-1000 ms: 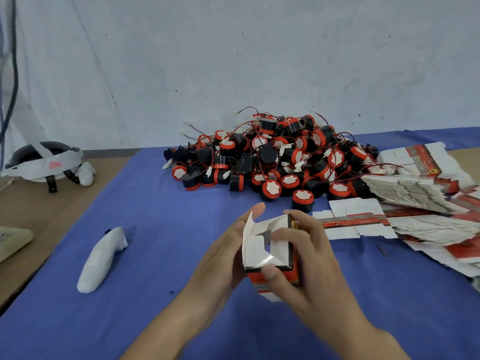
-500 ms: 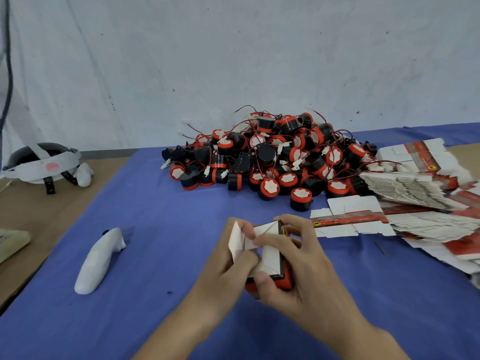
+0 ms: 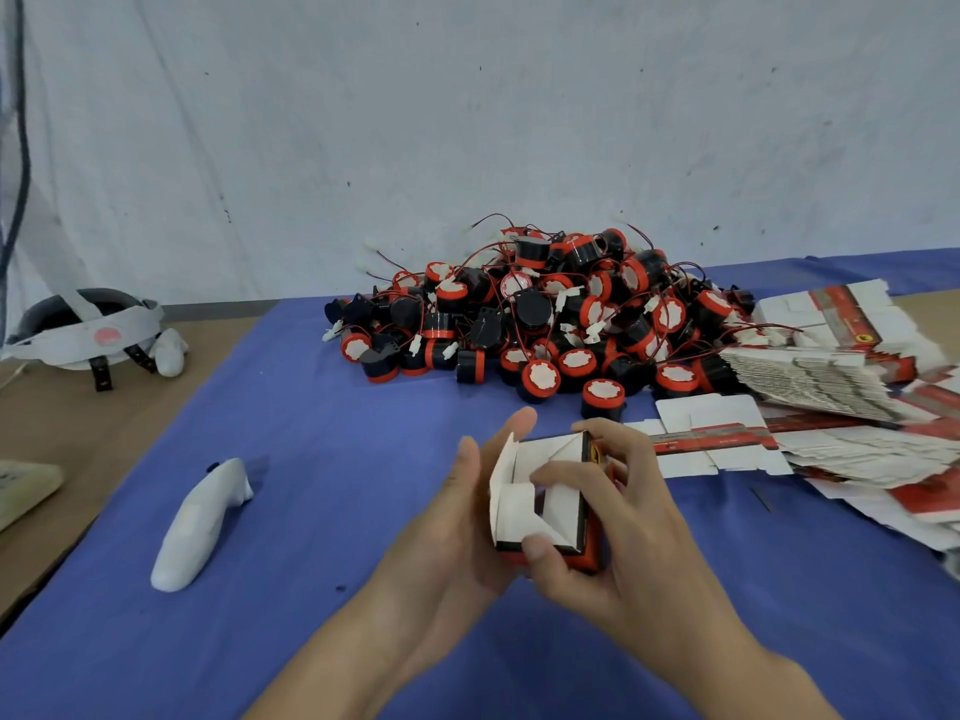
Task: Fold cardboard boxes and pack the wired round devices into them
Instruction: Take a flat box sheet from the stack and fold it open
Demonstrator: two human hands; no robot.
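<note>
A person's two hands work a small red-and-white cardboard box (image 3: 517,511) just above the blue cloth (image 3: 311,418) that covers the table (image 3: 47,428). The right hand (image 3: 628,532) grips the box: its fingers (image 3: 613,444) curl over the far edge, the forefinger lies across the white end flaps and the thumb pinches the near edge. The left hand (image 3: 452,522) lies flat against the box's left side, fingers straight and close together. The flaps at the open end stand partly folded in.

Beyond the hands, a heap of black-and-red round devices (image 3: 545,314) with thin red wires sits at the cloth's far end. Flat, unfolded boxes (image 3: 810,376) lie fanned out to the right, touching the heap. A white controller (image 3: 197,517) lies on the cloth to the left, and a headset (image 3: 83,324) rests on the bare table near the wall.
</note>
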